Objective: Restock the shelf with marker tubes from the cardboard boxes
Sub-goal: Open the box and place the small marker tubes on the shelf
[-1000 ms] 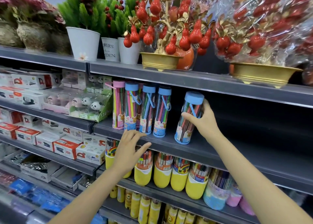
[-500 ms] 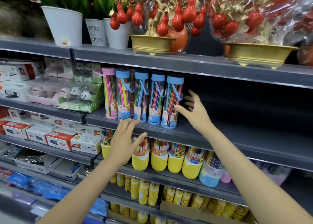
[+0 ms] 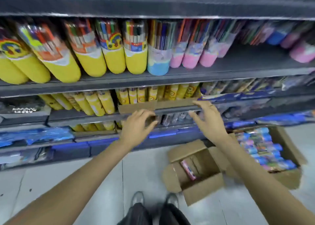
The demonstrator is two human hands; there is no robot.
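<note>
The view is tilted down and blurred. Both my hands hang in the air before the lower shelves, holding nothing. My left hand (image 3: 137,126) has loosely spread fingers; my right hand (image 3: 207,118) is relaxed too. On the floor to the right stand two open cardboard boxes: a small one (image 3: 202,189) with a single pink-capped marker tube (image 3: 188,171) inside, and a larger one (image 3: 289,175) filled with several blue-capped marker tubes (image 3: 260,148) lying flat. The dark shelf (image 3: 153,8) with the restocked tubes is at the very top of the frame.
Yellow, blue and pink pen tubs (image 3: 134,51) line the shelf (image 3: 238,71) at chest height, with yellow tubes (image 3: 95,103) below. Blue packs (image 3: 34,136) fill the lowest shelves. My shoes (image 3: 153,201) stand on grey floor tiles (image 3: 51,182) left of the boxes.
My head has tipped down from the upper shelves toward the floor. My right hand has left the blue-capped tube on the shelf, and both hands have dropped lower.
</note>
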